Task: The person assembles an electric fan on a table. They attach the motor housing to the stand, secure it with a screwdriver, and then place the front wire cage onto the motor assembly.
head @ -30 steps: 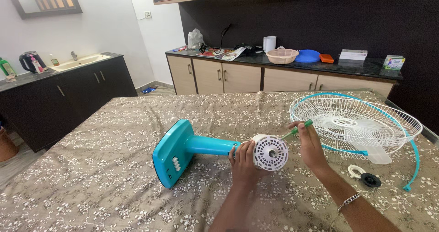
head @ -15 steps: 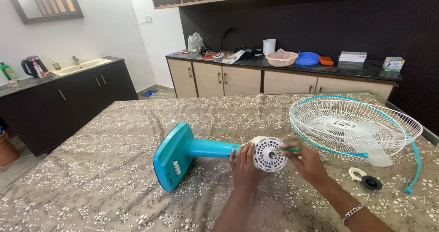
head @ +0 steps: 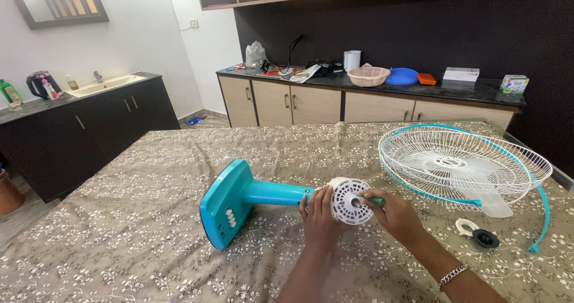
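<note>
While lying sideways, teal fan stand [head: 239,198], white vented motor housing [head: 350,200]

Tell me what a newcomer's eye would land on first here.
The turquoise plastic fan stand lying on its side mid-table, its white vented motor housing steadied by the left hand. The right hand presses a green-handled screwdriver to the housing's centre. To the right lies a white wire fan guard with turquoise rim.
</note>
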